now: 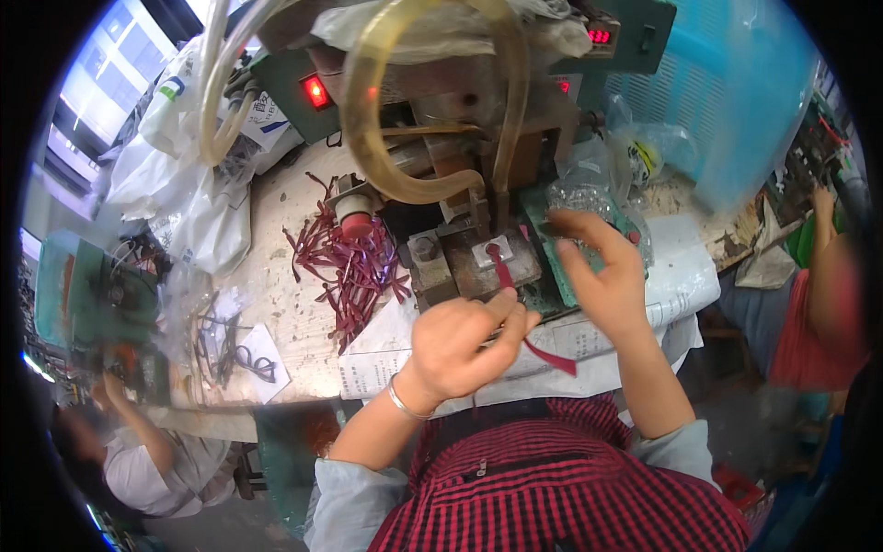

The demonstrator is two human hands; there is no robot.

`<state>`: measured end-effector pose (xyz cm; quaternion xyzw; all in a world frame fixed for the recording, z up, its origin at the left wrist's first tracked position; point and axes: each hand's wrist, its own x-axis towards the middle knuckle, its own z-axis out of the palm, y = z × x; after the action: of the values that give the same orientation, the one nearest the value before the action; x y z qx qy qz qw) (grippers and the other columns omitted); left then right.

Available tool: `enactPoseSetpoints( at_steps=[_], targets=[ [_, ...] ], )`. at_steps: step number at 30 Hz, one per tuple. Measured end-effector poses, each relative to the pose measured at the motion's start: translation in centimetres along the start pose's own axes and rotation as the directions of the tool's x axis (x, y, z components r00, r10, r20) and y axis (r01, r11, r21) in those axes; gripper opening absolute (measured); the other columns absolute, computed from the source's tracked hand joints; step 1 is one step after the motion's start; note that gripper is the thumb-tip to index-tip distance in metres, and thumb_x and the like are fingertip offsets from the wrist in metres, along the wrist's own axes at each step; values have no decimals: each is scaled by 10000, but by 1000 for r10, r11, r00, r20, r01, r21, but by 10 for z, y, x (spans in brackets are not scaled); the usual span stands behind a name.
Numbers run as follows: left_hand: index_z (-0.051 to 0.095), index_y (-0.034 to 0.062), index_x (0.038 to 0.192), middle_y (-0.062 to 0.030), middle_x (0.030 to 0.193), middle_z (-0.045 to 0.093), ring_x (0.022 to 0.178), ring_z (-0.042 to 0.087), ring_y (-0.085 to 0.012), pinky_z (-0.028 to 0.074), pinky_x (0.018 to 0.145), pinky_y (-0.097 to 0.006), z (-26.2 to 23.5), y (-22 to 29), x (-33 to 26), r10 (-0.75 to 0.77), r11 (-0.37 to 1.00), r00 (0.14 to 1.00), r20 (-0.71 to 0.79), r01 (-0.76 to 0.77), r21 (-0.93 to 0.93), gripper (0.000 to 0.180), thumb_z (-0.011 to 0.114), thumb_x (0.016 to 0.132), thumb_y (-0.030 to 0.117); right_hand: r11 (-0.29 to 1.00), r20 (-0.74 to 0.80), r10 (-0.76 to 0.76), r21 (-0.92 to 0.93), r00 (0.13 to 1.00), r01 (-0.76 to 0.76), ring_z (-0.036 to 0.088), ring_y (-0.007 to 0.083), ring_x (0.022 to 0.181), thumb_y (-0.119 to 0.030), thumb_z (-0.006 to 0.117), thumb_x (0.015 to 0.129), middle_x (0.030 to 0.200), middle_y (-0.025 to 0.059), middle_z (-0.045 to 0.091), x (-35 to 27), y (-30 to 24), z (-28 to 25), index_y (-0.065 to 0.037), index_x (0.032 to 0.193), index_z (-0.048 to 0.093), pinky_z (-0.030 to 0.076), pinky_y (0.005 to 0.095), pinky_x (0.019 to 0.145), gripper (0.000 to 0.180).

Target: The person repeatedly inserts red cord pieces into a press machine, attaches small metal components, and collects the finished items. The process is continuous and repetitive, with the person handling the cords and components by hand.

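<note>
My left hand (464, 345) is closed on a dark red flat strip (555, 360). The strip's upper end lies on a small bright metal plate on the machine's block (478, 267), and its lower end hangs out past my fingers. Part of the strip is hidden under that hand. To the right, my right hand (602, 276) is open, with thumb and fingers apart, over the green tray (556, 293). Left of the block, several dark red strips (354, 276) lie in a loose pile beside a red push button (356, 225).
Thick yellowish hoses (363, 101) loop down above the block. A lit red switch (315, 90) sits on the machine behind. White plastic bags (184, 202) are heaped at left, near dark-framed glasses (258, 363). Printed paper (676, 267) covers the front edge. Other people sit on both sides.
</note>
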<state>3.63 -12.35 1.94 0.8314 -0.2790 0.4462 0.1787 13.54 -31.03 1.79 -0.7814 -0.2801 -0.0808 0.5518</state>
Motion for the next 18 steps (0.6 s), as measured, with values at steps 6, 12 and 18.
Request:
enactPoseSetpoints(
  at_steps=[6, 12, 18],
  targets=[
    [686, 72, 887, -67, 846, 700, 536, 548, -112, 386, 440, -254, 17, -16, -3, 144, 990, 989, -47, -143, 10, 234, 868, 761, 149, 931, 167, -7, -359, 986, 68, 713, 366, 1053, -54, 635, 914, 1098, 196, 740, -35, 90, -30, -24, 1161, 704, 558, 403, 879, 258],
    [696, 76, 970, -71, 843, 702, 574, 622, -165, 461, 475, -284, 20, -10, -4, 71, 997, 995, -64, -72, -17, 297, 880, 740, 37, 981, -223, 125, -115, 967, -154, 707, 349, 949, -67, 677, 884, 1055, 175, 733, -11, 109, -46, -37, 1093, 714, 553, 389, 845, 214],
    [707, 86, 922, -29, 782, 664, 578, 614, -166, 464, 471, -303, 18, -12, -8, 75, 997, 995, -64, -77, -18, 267, 882, 727, 36, 791, -109, 133, -587, 985, -172, 646, 355, 950, -128, 779, 793, 927, 143, 692, -37, 92, -22, -46, 881, 706, 507, 461, 850, 141]
  ],
)
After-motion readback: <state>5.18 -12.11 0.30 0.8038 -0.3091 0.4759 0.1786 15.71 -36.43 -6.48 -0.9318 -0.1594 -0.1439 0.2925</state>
